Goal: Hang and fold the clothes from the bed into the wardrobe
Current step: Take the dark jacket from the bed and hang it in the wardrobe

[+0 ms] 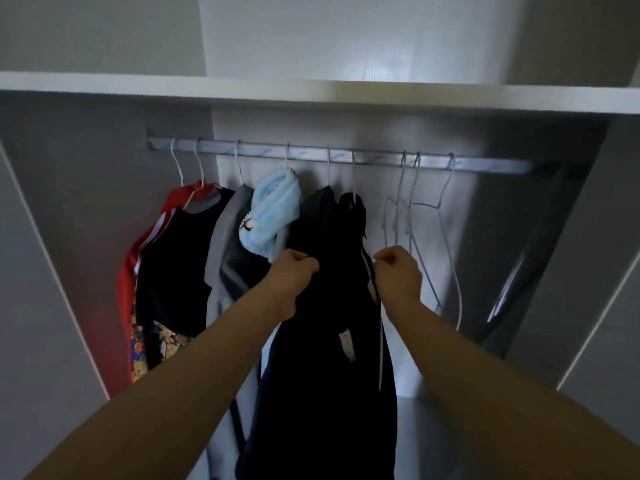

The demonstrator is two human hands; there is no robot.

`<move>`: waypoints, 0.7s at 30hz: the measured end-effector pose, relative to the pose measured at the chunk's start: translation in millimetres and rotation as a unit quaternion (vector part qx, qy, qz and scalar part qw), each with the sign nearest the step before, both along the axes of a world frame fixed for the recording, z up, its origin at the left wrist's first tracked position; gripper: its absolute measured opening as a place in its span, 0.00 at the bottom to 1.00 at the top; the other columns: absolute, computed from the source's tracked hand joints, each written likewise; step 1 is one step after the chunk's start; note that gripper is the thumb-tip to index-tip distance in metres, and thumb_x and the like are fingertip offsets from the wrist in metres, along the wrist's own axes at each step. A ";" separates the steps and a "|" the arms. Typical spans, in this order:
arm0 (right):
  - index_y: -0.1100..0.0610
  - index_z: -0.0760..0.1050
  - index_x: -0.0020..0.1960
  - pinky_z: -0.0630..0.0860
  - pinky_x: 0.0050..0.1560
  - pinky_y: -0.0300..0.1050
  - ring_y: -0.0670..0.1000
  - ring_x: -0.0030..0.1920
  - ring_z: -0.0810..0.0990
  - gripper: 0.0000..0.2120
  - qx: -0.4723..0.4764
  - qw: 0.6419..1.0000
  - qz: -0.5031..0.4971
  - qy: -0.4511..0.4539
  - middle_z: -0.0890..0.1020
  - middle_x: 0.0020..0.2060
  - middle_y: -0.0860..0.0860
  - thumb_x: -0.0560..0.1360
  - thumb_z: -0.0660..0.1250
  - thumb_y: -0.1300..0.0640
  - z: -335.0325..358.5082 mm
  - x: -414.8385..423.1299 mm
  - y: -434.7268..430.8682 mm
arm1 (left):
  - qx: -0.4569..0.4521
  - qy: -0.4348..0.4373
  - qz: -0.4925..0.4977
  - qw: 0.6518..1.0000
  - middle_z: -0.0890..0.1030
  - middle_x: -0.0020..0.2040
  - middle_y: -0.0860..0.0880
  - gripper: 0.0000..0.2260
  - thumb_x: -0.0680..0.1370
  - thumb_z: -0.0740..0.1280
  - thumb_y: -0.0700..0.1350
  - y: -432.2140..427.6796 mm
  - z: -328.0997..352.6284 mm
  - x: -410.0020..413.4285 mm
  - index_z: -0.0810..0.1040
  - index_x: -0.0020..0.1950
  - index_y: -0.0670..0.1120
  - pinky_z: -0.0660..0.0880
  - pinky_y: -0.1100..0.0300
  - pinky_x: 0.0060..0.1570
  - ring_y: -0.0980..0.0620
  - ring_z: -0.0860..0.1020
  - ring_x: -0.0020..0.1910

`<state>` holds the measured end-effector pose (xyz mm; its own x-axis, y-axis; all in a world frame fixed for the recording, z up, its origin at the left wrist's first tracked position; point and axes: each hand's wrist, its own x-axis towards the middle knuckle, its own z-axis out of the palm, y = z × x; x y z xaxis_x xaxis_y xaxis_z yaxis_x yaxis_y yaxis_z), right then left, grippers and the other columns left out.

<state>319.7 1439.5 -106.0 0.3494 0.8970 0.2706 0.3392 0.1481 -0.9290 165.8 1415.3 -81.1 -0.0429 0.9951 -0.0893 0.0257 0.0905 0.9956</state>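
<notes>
A long dark navy garment (332, 341) hangs from a white hanger on the silver wardrobe rail (346, 156). My left hand (294, 271) is closed on its left edge at chest height. On the right edge, where a white stripe runs down, my right hand (398, 271) is pinched shut. Left of it hang a fluffy light blue garment (273, 209), a grey garment (225, 244), a black top (180, 265) and a red jacket (128, 282).
Three empty wire hangers (415, 216) hang on the rail just right of my right hand. A white shelf (311, 95) runs above the rail. Wardrobe side panels stand at far left and far right; a dark diagonal strut (519, 271) is at the right.
</notes>
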 end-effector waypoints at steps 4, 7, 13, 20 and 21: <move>0.60 0.74 0.57 0.73 0.53 0.47 0.58 0.56 0.74 0.13 -0.030 0.987 -0.056 -0.146 0.75 0.56 0.59 0.74 0.60 0.65 -10.8 17.5 21.5 | -0.012 -0.031 0.001 0.999 0.74 0.33 0.44 0.07 0.78 0.61 0.35 6.9 0.8 6.2 0.73 0.41 0.42 0.73 0.64 0.25 0.51 0.74 0.28; 0.60 0.68 0.66 0.72 0.56 0.50 0.61 0.58 0.74 0.19 -0.086 0.980 -0.005 -0.181 0.73 0.61 0.61 0.75 0.61 0.65 -16.2 25.7 30.3 | -0.022 -0.052 0.020 0.998 0.75 0.37 0.44 0.03 0.78 0.62 0.36 12.2 1.8 10.5 0.74 0.48 0.42 0.74 0.60 0.30 0.50 0.74 0.32; 0.56 0.57 0.73 0.73 0.40 0.43 0.56 0.43 0.77 0.26 -0.103 0.993 0.007 0.050 0.73 0.52 0.58 0.77 0.56 0.69 -22.2 29.2 37.8 | -0.039 -0.084 0.044 0.995 0.78 0.41 0.43 0.04 0.78 0.62 0.37 18.9 -0.6 10.2 0.75 0.51 0.42 0.76 0.58 0.33 0.48 0.77 0.36; 0.59 0.71 0.48 0.66 0.31 0.35 0.47 0.34 0.69 0.07 -0.016 0.997 -0.049 0.065 0.71 0.34 0.50 0.80 0.55 0.61 -6.3 22.2 52.5 | -0.018 -0.107 0.079 0.991 0.77 0.38 0.44 0.08 0.78 0.61 0.34 20.7 -11.6 7.4 0.74 0.45 0.46 0.76 0.60 0.32 0.50 0.76 0.33; 0.58 0.71 0.50 0.67 0.32 0.37 0.47 0.34 0.70 0.06 -0.003 0.995 -0.043 0.089 0.71 0.35 0.49 0.80 0.56 0.60 -6.8 18.7 49.9 | -0.014 -0.108 0.082 0.991 0.77 0.38 0.44 0.08 0.78 0.61 0.34 20.3 -13.8 7.0 0.74 0.44 0.46 0.76 0.61 0.31 0.50 0.75 0.32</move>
